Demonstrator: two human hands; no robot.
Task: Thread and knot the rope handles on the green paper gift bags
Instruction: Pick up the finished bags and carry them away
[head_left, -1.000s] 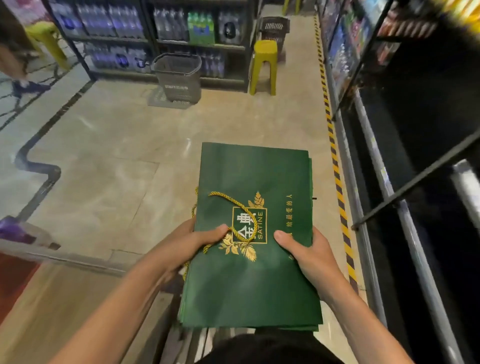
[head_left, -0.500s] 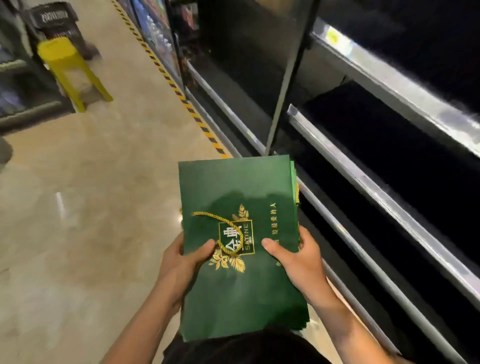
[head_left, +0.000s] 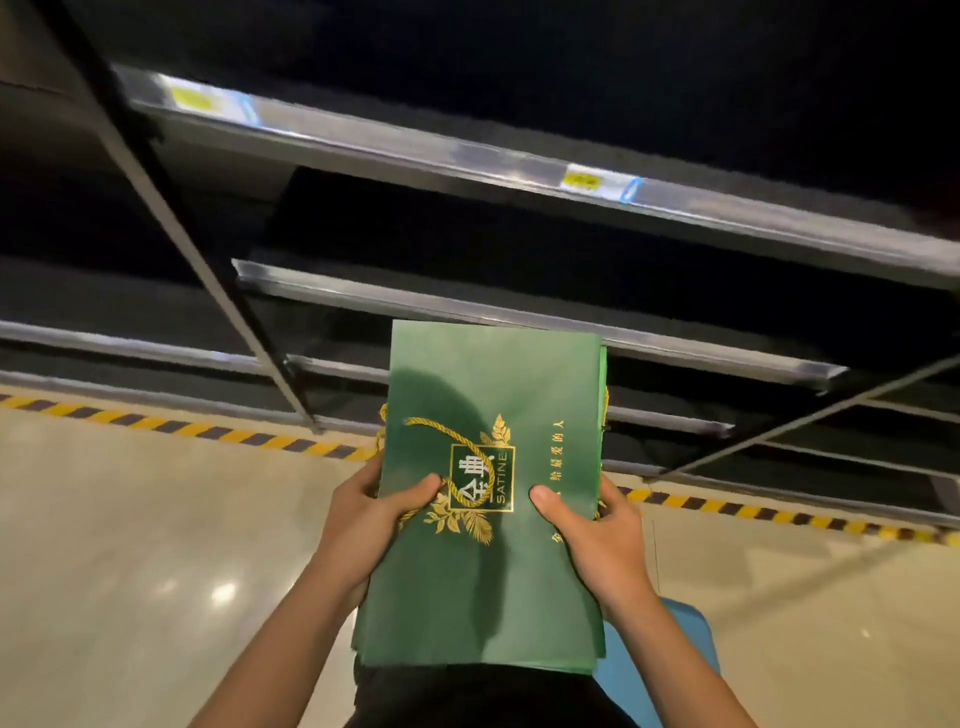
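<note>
A person holds a flat stack of green paper gift bags (head_left: 493, 571) in both hands in front of dark metal store shelving (head_left: 519, 171). The left hand (head_left: 371, 512) grips the stack's left edge, its thumb pressed on the top bag over a gold twisted rope handle (head_left: 457, 457) that loops across the printed gold "SATINE" logo (head_left: 483, 478); its fingers are curled under the stack and out of sight. The right hand (head_left: 597, 540) grips the right edge the same way, thumb flat on the top bag, fingers wrapped beneath. More gold rope shows at the stack's left and right edges. The stack is held at waist height, its near end above the person's dark clothing. Beyond it, a yellow-and-black hazard stripe (head_left: 208, 431) runs along the glossy beige floor (head_left: 130, 545) at the foot of the shelving, whose rails carry blurred yellow price labels (head_left: 582, 180). A blue object (head_left: 691, 654) shows partly under the right forearm.
</note>
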